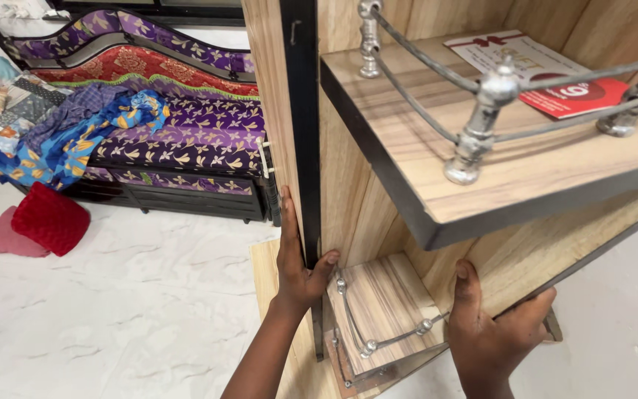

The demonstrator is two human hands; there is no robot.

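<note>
Head view: a wooden corner shelf unit (pixel 348 185) is held upright on the pale floor (pixel 149 295), beside a sofa bed (pixel 164 125) draped with patterned cloth. The left hand (pixel 297 266) is closed around the unit's dark front edge, thumb on one side, fingers on the other; the right hand (pixel 492 332) is clasped on the slanted side panel. A red and white card (pixel 548 74) lies loose on the upper shelf (pixel 496 170) behind a metal rail (pixel 481 111). If the unit were tilted, the card could slide off, and the smooth laminate could slip from the grip.
</note>
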